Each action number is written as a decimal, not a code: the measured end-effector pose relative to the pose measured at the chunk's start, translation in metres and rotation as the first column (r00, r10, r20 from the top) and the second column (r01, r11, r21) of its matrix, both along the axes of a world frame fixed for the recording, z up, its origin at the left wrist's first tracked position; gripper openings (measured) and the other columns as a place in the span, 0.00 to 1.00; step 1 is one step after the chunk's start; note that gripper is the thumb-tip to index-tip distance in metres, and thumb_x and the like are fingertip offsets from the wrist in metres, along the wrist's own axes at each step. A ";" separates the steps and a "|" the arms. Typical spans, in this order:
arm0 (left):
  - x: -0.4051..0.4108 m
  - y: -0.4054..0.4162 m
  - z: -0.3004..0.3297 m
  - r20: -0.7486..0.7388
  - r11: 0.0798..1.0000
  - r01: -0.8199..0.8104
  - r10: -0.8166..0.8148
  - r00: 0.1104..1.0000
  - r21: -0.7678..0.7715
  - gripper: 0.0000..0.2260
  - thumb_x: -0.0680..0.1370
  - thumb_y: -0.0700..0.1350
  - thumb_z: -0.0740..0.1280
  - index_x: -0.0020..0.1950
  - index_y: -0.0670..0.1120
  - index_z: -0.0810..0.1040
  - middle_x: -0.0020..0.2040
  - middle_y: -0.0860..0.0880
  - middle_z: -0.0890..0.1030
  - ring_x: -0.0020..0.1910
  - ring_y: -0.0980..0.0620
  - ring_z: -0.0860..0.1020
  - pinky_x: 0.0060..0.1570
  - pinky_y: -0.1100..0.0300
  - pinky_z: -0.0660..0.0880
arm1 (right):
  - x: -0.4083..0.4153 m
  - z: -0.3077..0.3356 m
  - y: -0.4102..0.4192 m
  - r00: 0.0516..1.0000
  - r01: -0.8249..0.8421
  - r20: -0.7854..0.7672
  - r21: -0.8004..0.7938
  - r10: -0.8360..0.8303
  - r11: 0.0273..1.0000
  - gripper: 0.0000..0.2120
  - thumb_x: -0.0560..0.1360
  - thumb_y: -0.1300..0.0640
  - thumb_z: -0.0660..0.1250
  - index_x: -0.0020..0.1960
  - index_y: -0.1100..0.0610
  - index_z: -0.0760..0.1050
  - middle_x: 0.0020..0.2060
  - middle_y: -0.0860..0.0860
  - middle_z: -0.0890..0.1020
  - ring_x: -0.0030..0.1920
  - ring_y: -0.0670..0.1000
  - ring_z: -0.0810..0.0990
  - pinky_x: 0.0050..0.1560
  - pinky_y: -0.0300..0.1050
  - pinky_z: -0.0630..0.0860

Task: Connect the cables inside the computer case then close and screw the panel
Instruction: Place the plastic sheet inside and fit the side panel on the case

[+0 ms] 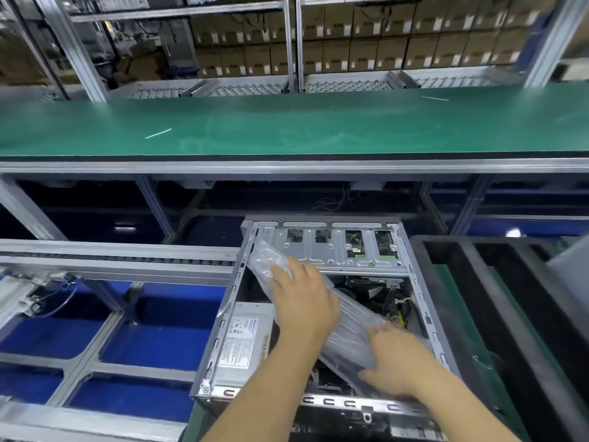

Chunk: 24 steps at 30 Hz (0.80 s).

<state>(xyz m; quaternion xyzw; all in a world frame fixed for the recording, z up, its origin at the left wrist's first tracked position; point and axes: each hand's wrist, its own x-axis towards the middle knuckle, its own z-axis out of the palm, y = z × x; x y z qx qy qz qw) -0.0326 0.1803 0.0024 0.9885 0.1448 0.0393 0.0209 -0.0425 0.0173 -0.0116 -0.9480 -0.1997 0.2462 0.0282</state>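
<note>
Computer case [322,250] lies open-side up on the conveyor frame, below the green counter [287,122]. Clear plastic bag [350,327] lies diagonally across its interior. Left hand [302,301] rests flat on the bag's upper part, fingers extended. Right hand [395,358] grips the bag's lower end, fingers curled. Power supply [242,339] sits in the case's near-left corner; cables [395,301] visible at right.

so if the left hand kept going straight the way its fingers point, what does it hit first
Most likely the clear plastic bag already under the left hand, whose fingers point up and left. Past it comes the drive cage or the case's left wall; depth is unclear.
</note>
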 end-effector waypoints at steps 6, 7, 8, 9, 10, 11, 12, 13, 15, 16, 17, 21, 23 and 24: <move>-0.008 0.004 -0.011 -0.151 0.993 0.015 0.002 0.988 0.115 0.27 0.79 0.56 0.54 0.69 0.37 0.69 0.68 0.33 0.71 0.64 0.32 0.70 0.63 0.42 0.69 | -0.011 0.000 -0.006 0.986 0.113 -0.137 0.096 -0.100 0.989 0.48 0.74 0.23 0.54 0.83 0.52 0.52 0.82 0.54 0.51 0.82 0.55 0.45 0.80 0.52 0.48; -0.009 0.007 -0.016 -0.175 0.990 0.041 -0.017 0.984 0.135 0.26 0.79 0.56 0.53 0.65 0.38 0.72 0.62 0.35 0.76 0.60 0.36 0.74 0.60 0.45 0.71 | -0.019 -0.002 -0.006 0.990 0.125 -0.079 0.103 -0.117 0.987 0.47 0.74 0.23 0.53 0.82 0.51 0.53 0.83 0.52 0.48 0.82 0.55 0.41 0.80 0.53 0.43; -0.008 0.010 -0.020 -0.200 0.988 0.063 -0.034 0.979 0.140 0.25 0.78 0.57 0.52 0.62 0.39 0.74 0.57 0.38 0.78 0.56 0.40 0.75 0.57 0.48 0.71 | -0.025 -0.003 -0.005 0.989 0.148 -0.017 0.114 -0.147 0.982 0.45 0.73 0.23 0.54 0.81 0.49 0.57 0.83 0.50 0.48 0.82 0.55 0.42 0.80 0.53 0.43; -0.007 0.013 -0.023 -0.227 0.987 0.080 -0.046 0.973 0.139 0.24 0.78 0.57 0.52 0.59 0.40 0.75 0.53 0.40 0.80 0.53 0.42 0.76 0.55 0.50 0.71 | -0.030 -0.001 -0.005 0.980 0.187 0.048 0.134 -0.195 0.973 0.44 0.72 0.22 0.56 0.79 0.48 0.63 0.82 0.48 0.51 0.81 0.55 0.45 0.80 0.52 0.46; -0.002 0.014 -0.025 -0.252 0.984 0.097 -0.057 0.966 0.149 0.25 0.78 0.58 0.51 0.59 0.41 0.76 0.53 0.41 0.80 0.52 0.43 0.77 0.54 0.51 0.70 | -0.033 0.002 -0.003 0.961 0.242 0.099 0.143 -0.257 0.960 0.44 0.71 0.22 0.58 0.77 0.49 0.66 0.80 0.49 0.54 0.79 0.55 0.50 0.79 0.50 0.53; 0.002 0.014 -0.029 -0.286 0.979 0.113 -0.061 0.956 0.169 0.26 0.78 0.58 0.51 0.62 0.41 0.75 0.56 0.40 0.80 0.56 0.42 0.77 0.57 0.49 0.68 | -0.035 0.006 -0.001 0.941 0.300 0.118 0.133 -0.316 0.945 0.45 0.70 0.22 0.59 0.76 0.51 0.65 0.78 0.52 0.55 0.77 0.54 0.54 0.77 0.48 0.58; 0.005 0.013 -0.033 -0.329 0.974 0.126 -0.059 0.942 0.188 0.29 0.79 0.59 0.50 0.68 0.39 0.71 0.62 0.37 0.77 0.62 0.41 0.75 0.62 0.46 0.64 | -0.035 0.009 0.002 0.933 0.335 0.112 0.085 -0.343 0.938 0.48 0.70 0.22 0.58 0.78 0.54 0.61 0.76 0.55 0.57 0.76 0.55 0.57 0.75 0.47 0.63; 0.008 0.011 -0.037 -0.370 0.971 0.140 -0.060 0.927 0.194 0.32 0.80 0.59 0.49 0.73 0.37 0.65 0.69 0.36 0.72 0.68 0.39 0.70 0.66 0.43 0.60 | -0.034 0.011 0.005 0.936 0.342 0.080 0.005 -0.341 0.940 0.53 0.69 0.22 0.58 0.80 0.57 0.56 0.76 0.59 0.57 0.76 0.57 0.59 0.76 0.48 0.64; 0.014 0.010 -0.042 -0.410 0.975 0.153 -0.074 0.909 0.162 0.33 0.80 0.59 0.48 0.78 0.37 0.56 0.74 0.35 0.64 0.73 0.38 0.63 0.69 0.39 0.57 | -0.027 0.012 0.011 0.956 0.279 -0.042 -0.161 -0.289 0.947 0.60 0.68 0.20 0.57 0.82 0.61 0.44 0.79 0.68 0.48 0.80 0.64 0.52 0.79 0.56 0.58; 0.016 0.011 -0.044 -0.408 0.980 0.146 -0.079 0.909 0.136 0.33 0.80 0.58 0.48 0.78 0.39 0.55 0.74 0.36 0.64 0.73 0.37 0.63 0.69 0.38 0.57 | -0.022 0.012 0.012 0.959 0.236 -0.106 -0.206 -0.262 0.950 0.61 0.69 0.21 0.56 0.81 0.63 0.38 0.78 0.71 0.42 0.80 0.67 0.46 0.79 0.59 0.53; 0.017 0.013 -0.044 -0.400 0.984 0.136 -0.080 0.913 0.113 0.32 0.79 0.58 0.48 0.78 0.41 0.55 0.74 0.37 0.64 0.72 0.37 0.63 0.69 0.37 0.55 | -0.018 0.013 0.012 0.955 0.209 -0.164 -0.221 -0.248 0.952 0.60 0.72 0.22 0.54 0.80 0.64 0.34 0.77 0.72 0.36 0.80 0.69 0.39 0.80 0.62 0.48; 0.010 0.015 -0.047 -0.306 0.970 0.182 -0.127 0.943 0.159 0.32 0.80 0.58 0.45 0.81 0.44 0.52 0.78 0.40 0.58 0.78 0.37 0.52 0.72 0.33 0.38 | -0.008 0.011 0.003 0.887 0.272 -0.347 -0.138 -0.304 0.952 0.51 0.79 0.27 0.47 0.78 0.65 0.28 0.73 0.71 0.28 0.77 0.69 0.30 0.79 0.64 0.40; 0.007 0.013 -0.048 -0.260 0.952 0.250 -0.200 0.945 0.175 0.32 0.80 0.59 0.45 0.81 0.44 0.52 0.78 0.41 0.56 0.78 0.39 0.50 0.73 0.36 0.39 | -0.006 0.010 0.002 0.882 0.291 -0.346 -0.133 -0.319 0.948 0.48 0.80 0.29 0.46 0.79 0.65 0.31 0.75 0.71 0.32 0.78 0.69 0.32 0.80 0.63 0.41; 0.005 0.014 -0.047 -0.241 0.947 0.268 -0.223 0.944 0.174 0.31 0.81 0.59 0.47 0.80 0.44 0.54 0.77 0.41 0.58 0.77 0.39 0.53 0.73 0.37 0.44 | -0.006 0.009 0.004 0.900 0.264 -0.312 -0.167 -0.305 0.950 0.48 0.81 0.30 0.47 0.80 0.66 0.34 0.77 0.71 0.36 0.78 0.70 0.36 0.79 0.64 0.45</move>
